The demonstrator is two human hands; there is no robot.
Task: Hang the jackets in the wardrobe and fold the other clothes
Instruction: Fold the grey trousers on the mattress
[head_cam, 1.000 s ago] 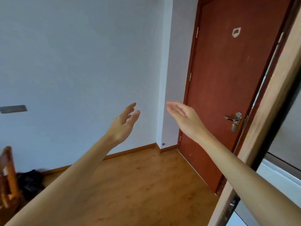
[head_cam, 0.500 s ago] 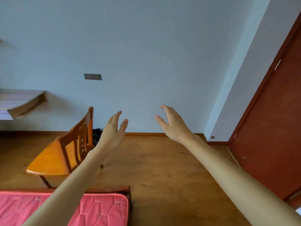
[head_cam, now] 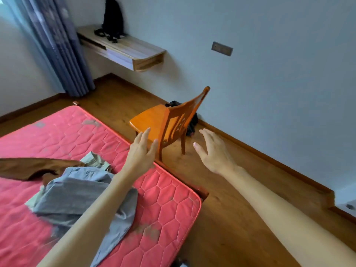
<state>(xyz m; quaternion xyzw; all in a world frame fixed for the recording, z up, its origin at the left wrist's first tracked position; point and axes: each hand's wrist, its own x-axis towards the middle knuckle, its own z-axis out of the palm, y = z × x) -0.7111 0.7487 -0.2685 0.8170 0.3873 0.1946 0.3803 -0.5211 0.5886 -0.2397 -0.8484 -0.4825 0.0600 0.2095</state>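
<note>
Both hands empty, raised ahead of the body: left hand (head_cam: 141, 151) with fingers spread and slightly curled, over the mattress edge; right hand (head_cam: 213, 151) likewise wide, out over the wooden floor (head_cam: 221, 218); neither touches anything. Clothes lie in a loose heap on the pink mattress (head_cam: 57, 135), under the left forearm: a grey garment (head_cam: 77, 197) on top, crumpled; a brown garment (head_cam: 28, 167) behind it to the left; a pale olive piece (head_cam: 94, 160) showing between them. Which of these is a jacket cannot be told. Wardrobe not in view. Wooden chair (head_cam: 169, 120) stands just beyond the hands, near the wall. Judgement: spread, unloaded hands suit a reach for the heap; sorting and folding not yet begun on these pieces.
</note>
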